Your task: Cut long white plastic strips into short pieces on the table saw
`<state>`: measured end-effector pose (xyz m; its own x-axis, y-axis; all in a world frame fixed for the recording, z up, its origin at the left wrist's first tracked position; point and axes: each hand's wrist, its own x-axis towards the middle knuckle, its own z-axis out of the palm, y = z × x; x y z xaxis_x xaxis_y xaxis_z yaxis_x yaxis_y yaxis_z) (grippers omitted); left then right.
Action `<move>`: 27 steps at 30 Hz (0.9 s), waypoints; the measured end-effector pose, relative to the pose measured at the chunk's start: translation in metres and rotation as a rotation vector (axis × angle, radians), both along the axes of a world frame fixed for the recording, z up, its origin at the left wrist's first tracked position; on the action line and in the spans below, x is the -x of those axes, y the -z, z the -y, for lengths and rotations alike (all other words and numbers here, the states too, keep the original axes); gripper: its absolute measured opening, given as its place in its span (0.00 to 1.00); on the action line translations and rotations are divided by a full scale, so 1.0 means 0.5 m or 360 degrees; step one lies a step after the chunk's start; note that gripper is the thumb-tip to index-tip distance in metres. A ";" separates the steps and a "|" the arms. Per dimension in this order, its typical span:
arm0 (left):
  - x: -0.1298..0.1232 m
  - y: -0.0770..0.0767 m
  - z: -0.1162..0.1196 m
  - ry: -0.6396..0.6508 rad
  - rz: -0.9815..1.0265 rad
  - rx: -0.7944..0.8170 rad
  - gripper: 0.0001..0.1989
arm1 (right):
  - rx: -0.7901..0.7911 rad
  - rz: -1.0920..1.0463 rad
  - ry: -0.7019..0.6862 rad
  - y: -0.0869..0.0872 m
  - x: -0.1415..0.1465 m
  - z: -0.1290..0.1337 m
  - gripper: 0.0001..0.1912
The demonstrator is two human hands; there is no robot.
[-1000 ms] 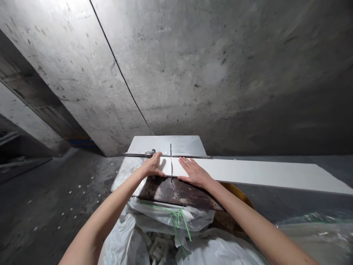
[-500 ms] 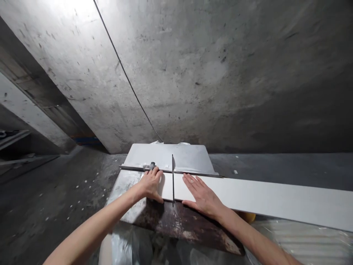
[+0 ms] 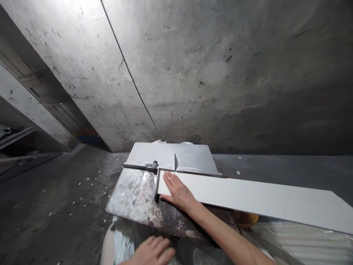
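Observation:
A long white board (image 3: 248,195) lies across the worn metal table (image 3: 129,198), its left end against a metal stop (image 3: 156,186). On that end my right hand (image 3: 178,191) rests palm down, fingers stretched, the thumb along the near edge. My left hand (image 3: 154,252) is low in front of the table, away from the board; its fingers are slightly bent and apart, and I see nothing in it. A thin dark blade (image 3: 175,162) stands upright behind the board. A clamp (image 3: 151,167) sits on the dark rail at the table's left.
Behind the table rises a concrete wall (image 3: 193,73) with a dark cable running down it. A yellow container (image 3: 248,219) is under the board. Plastic-wrapped material (image 3: 306,239) lies at the lower right. White scraps dot the floor at left. A metal rack (image 3: 16,138) stands far left.
My left hand has let go of the short left piece and dropped toward me; that piece is no longer on the table. My right hand has slid the long board left to the stop.

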<state>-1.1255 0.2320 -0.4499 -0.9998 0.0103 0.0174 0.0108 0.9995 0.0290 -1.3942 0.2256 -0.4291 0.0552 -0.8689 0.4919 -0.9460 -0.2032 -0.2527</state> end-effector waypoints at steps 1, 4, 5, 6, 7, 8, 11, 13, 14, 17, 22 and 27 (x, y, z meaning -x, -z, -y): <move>0.008 -0.032 0.024 -0.0068 -0.0070 -0.0085 0.22 | -0.0016 0.0044 -0.0006 -0.006 -0.008 0.005 0.44; 0.074 -0.137 0.105 -0.0386 -0.0341 -0.0175 0.43 | -0.0087 0.0233 0.0016 -0.024 -0.014 0.006 0.38; 0.108 -0.164 0.130 -0.0471 -0.0391 -0.0165 0.50 | -0.0103 0.0308 0.0039 -0.030 -0.014 0.004 0.37; 0.145 -0.186 0.153 -0.0514 -0.0381 -0.0143 0.57 | -0.0109 0.0378 0.0067 -0.035 -0.013 0.002 0.36; 0.182 -0.200 0.172 -0.0523 -0.0313 -0.0113 0.61 | -0.0109 0.0435 0.0091 -0.038 -0.011 -0.002 0.37; 0.217 -0.208 0.188 -0.0538 -0.0209 -0.0100 0.64 | -0.0104 0.0473 0.0108 -0.039 -0.007 -0.007 0.38; 0.289 -0.210 0.218 -0.0534 -0.0014 -0.0116 0.64 | -0.0108 0.0392 0.0094 -0.029 0.026 -0.043 0.40; 0.307 -0.205 0.232 -0.0519 -0.0028 -0.0139 0.63 | -0.0128 0.0160 0.0084 -0.013 0.070 -0.076 0.43; 0.313 -0.203 0.240 -0.0512 -0.0051 -0.0149 0.63 | -0.0131 0.0031 0.0113 -0.003 0.096 -0.089 0.44; 0.336 -0.203 0.273 -0.0501 -0.0090 -0.0167 0.64 | -0.0107 -0.0236 0.0202 0.019 0.172 -0.098 0.45; 0.418 -0.208 0.359 -0.0488 -0.0116 -0.0122 0.60 | -0.0171 -0.0361 0.0285 0.009 0.254 -0.016 0.42; 0.473 -0.217 0.408 -0.0503 -0.0108 -0.0077 0.54 | -0.0301 -0.0381 0.0336 -0.022 0.291 0.033 0.41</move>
